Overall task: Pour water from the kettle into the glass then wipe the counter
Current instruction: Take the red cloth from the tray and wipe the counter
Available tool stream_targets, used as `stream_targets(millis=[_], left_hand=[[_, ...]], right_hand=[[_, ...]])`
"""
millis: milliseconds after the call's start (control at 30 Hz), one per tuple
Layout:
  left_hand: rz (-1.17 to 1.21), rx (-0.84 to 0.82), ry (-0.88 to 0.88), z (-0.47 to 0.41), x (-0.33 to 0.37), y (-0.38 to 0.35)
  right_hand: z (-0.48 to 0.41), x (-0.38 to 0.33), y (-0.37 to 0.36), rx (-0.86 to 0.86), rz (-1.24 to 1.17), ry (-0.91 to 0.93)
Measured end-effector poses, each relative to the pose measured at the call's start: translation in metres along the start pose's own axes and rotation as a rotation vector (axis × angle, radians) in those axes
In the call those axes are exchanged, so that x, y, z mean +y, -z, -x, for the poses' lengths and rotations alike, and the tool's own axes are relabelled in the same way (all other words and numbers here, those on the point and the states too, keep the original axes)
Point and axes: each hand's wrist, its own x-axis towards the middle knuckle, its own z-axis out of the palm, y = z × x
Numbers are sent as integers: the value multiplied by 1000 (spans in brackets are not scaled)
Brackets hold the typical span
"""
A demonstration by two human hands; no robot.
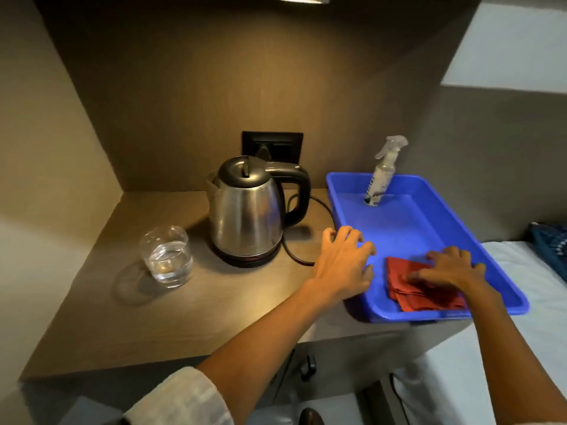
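A steel kettle [247, 216] with a black handle stands on its base at the middle of the wooden counter [122, 308]. To its left is a clear glass [167, 256], partly filled with water. A folded red cloth [414, 286] lies in the near corner of a blue tray [423, 228] on the right. My right hand [451, 271] rests on the cloth with fingers spread, covering its right part. My left hand [345, 262] hovers open over the tray's left rim, holding nothing.
A white spray bottle [382, 173] stands upright at the far end of the tray. The kettle's black cord [294, 253] loops on the counter between kettle and tray. A wall socket [273, 145] sits behind the kettle. White bedding [540, 271] lies to the right.
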Motion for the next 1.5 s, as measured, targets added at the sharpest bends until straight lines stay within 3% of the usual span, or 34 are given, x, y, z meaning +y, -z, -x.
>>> stream_targets(millis=[100, 300, 433, 533, 733, 867, 967, 1033, 1100, 1267, 1500], left_hand=[[5, -40, -48, -11, 14, -18], [139, -72, 14, -15, 20, -17], [565, -12, 249, -17, 24, 12], [844, 160, 394, -9, 18, 41], [841, 228, 570, 52, -22, 72], [622, 285, 775, 123, -46, 84], [281, 497, 743, 166, -58, 100], [104, 675, 669, 186, -76, 109], [21, 740, 701, 199, -97, 115], [169, 608, 878, 196, -143, 124], [267, 573, 926, 184, -176, 116]], right_hand=[[-4, 8, -3, -22, -62, 3], [17, 11, 3, -20, -726, 213], [54, -7, 37, -33, -1186, 478], [71, -30, 45, 9, -1421, 539], [88, -101, -4, 213, -1101, 610], [99, -156, -53, 243, -903, 738], [107, -184, -89, 386, -511, 835], [112, -192, -106, 396, -339, 890], [115, -195, -122, 371, -201, 885], [124, -206, -133, 372, -223, 811], [164, -246, -151, 315, -176, 976]])
